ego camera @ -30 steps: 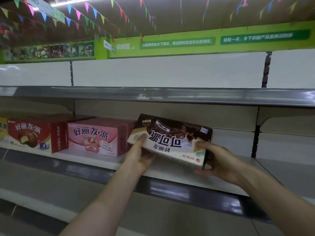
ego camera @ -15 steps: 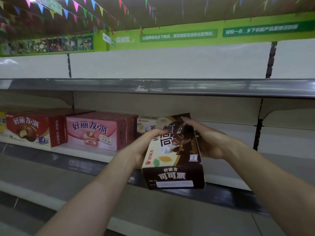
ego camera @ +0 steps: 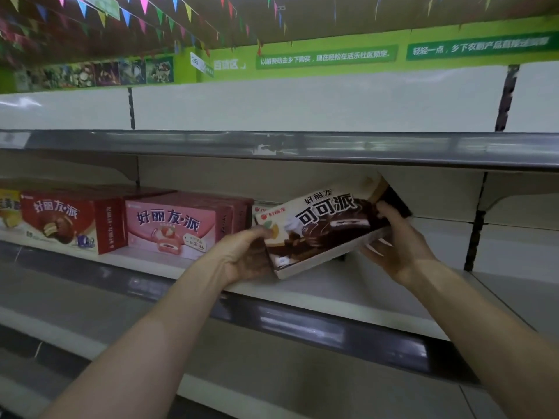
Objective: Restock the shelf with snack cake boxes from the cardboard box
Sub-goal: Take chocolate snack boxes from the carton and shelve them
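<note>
Both hands, left hand [ego camera: 248, 261] and right hand [ego camera: 399, 249], grip the ends of the cocoa box [ego camera: 326, 228], tilted above the shelf [ego camera: 332, 300] near its front edge. Its raised corner could, I judge, catch the upper shelf [ego camera: 272, 146]. Leftward stand the pink box [ego camera: 178, 225] and red box [ego camera: 66, 219].

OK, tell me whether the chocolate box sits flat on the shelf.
No, tilted: the chocolate box is held by the left hand and right hand, right end raised.
</note>
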A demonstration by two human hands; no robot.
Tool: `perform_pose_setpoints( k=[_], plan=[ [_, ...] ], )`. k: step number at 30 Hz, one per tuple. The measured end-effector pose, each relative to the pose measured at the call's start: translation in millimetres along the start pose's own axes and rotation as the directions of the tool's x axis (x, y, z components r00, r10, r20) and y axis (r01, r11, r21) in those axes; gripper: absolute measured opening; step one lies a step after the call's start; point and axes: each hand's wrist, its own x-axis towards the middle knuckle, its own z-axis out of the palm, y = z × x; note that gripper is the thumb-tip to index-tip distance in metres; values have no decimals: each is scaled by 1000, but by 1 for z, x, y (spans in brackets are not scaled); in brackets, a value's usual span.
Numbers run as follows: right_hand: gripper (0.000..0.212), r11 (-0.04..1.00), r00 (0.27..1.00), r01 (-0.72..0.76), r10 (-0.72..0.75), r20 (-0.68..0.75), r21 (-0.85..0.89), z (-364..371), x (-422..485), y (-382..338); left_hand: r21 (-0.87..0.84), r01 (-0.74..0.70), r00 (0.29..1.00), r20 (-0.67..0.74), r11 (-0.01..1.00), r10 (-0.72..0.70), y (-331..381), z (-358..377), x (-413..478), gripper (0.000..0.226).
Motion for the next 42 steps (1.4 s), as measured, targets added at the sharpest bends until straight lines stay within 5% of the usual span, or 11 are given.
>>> perform_pose_setpoints(
  k=[4, 7, 10, 15, 19, 24, 33, 35, 37, 39, 42],
  plan=[
    [43, 940, 995, -62, 84, 50, -336, -11, -1, 6, 39, -171, 968, -177, 985, 175, 3, -5, 23, 22],
    [21, 746, 989, -4, 102, 109, -665, -9, -2, 14, 296, -183, 901, -331, 938, 280, 2, -3, 34, 29],
    [26, 607, 984, 33, 120, 132, -794, -7, 4, 22, 392, -171, 877, -358, 904, 321, 0, 3, 44, 25],
    [39, 542, 988, 109, 31, 149, -833, -1, 26, 37, 601, -53, 813, -438, 798, 384, -11, 22, 57, 72],
    [58, 467, 992, 123, -30, 123, -875, 4, 51, 54, 709, -111, 790, -361, 696, 495, -21, 30, 64, 100],
    [76, 344, 990, 122, -105, 91, -931, 18, 71, 63, 868, -63, 821, -235, 493, 520, -25, 26, 82, 104],
    [90, 292, 968, 195, -211, 136, -936, 22, 66, 69, 962, 24, 746, -199, 273, 636, -29, 16, 94, 97],
    [93, 77, 901, 262, -376, 215, -962, 25, 56, 64, 984, 74, 699, -168, 164, 695, -29, 16, 93, 96],
    [86, -221, 712, 356, -565, 417, -908, 32, 49, 59, 992, 113, 651, -114, 52, 751, -29, 18, 91, 92],
    [73, -350, 554, 485, -586, 591, -801, 41, 46, 62, 994, 106, 641, -61, -9, 765, -29, 22, 91, 88],
    [58, -431, 516, 590, -450, 729, -683, 49, 46, 78, 999, 40, 707, -24, -6, 706, -32, 23, 92, 84]
  ],
)
